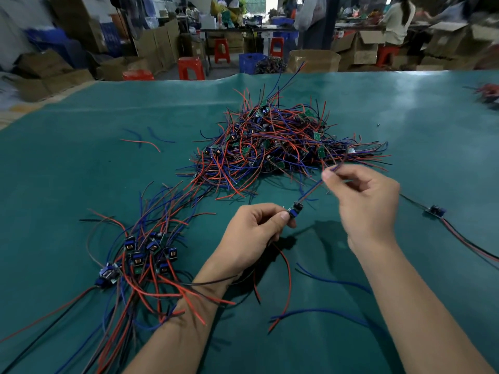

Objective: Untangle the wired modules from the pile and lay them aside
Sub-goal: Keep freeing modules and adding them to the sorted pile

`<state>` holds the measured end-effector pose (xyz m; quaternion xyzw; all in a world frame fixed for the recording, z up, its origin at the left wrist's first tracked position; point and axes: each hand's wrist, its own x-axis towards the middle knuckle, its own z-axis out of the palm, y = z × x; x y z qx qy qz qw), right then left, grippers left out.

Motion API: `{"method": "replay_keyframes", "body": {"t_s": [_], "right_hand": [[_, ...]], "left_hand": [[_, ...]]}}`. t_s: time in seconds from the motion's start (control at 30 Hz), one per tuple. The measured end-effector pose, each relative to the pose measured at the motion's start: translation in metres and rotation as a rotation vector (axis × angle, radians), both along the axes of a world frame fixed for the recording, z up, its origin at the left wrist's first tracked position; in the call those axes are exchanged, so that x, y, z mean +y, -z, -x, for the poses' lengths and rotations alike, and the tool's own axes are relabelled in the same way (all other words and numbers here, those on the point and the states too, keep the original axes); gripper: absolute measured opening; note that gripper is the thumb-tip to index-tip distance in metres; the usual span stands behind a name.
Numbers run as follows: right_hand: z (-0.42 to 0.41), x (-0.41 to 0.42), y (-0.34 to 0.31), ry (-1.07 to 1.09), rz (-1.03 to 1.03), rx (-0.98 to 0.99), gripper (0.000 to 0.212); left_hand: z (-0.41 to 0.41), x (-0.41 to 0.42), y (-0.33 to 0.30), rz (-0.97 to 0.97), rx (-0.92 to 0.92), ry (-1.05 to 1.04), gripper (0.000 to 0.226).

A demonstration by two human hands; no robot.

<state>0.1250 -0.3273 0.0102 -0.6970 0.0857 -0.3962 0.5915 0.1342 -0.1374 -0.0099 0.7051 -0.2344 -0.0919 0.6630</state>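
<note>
Left hand [255, 230] grip pinches module [294, 209]; right hand [361, 201] pinches its up-right-slanting wires [314, 188].

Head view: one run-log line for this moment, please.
left hand: pinches module | right hand: pinches its wires | tangled pile: behind | sorted group: left

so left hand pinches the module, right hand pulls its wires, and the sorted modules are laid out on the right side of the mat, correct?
Not quite: in the head view the sorted modules lie on the left side of the mat. The rest holds: left hand pinches the module, right hand pulls its wires.
</note>
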Motion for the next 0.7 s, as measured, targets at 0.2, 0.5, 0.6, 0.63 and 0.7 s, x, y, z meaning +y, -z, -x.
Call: {"method": "replay_keyframes", "body": {"t_s": [0.2,0.5,0.6,0.63,0.7], "right_hand": [[0.003,-0.026,-0.004,0.339,-0.098,-0.059,0.004],[0.011,0.018,0.0,-0.319,0.044,0.408,0.023],[0.014,0.04,0.003,-0.511,0.123,0.347,0.017],[0.015,0.041,0.003,-0.503,0.118,0.321,0.017],[0.016,0.037,0.002,-0.43,0.187,0.274,0.016]], "left_hand": [[-0.001,-0.001,0.0,-0.061,-0.033,-0.016,0.025],[-0.001,-0.002,-0.002,0.042,0.064,-0.142,0.025],[0.002,-0.002,-0.005,0.022,0.057,-0.085,0.029],[0.003,-0.001,-0.006,0.012,0.058,-0.078,0.029],[0.003,-0.001,-0.007,0.005,0.079,-0.058,0.028]]}}
